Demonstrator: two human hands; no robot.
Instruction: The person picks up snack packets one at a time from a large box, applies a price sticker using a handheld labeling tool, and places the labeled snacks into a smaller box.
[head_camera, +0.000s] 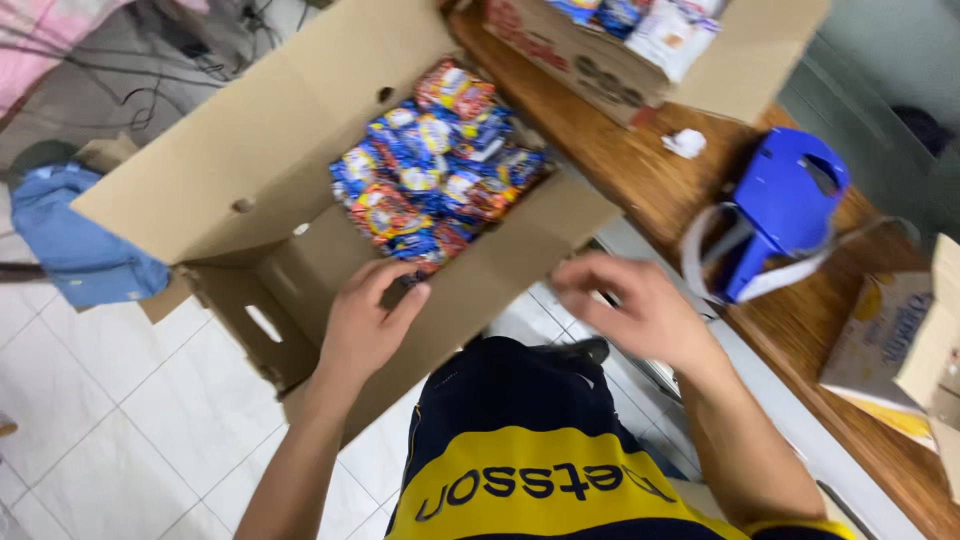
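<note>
Large cardboard box (250, 170) stood open, tilted, long axis running from near left toward far right, mouth facing up toward camera. Inside: heap of small blue-and-red snack packets (435, 165), too many to count. Left hand (365, 320) curled over near flap edge, fingers pressing on it. Right hand (635, 305) hovered blurred beside box corner, fingers spread, holding nothing. Wooden bench (640, 170) carried second open box (600, 55), one blue tape dispenser (780, 205), one crumpled paper scrap (686, 142). White tiled floor (110, 420) below.
</note>
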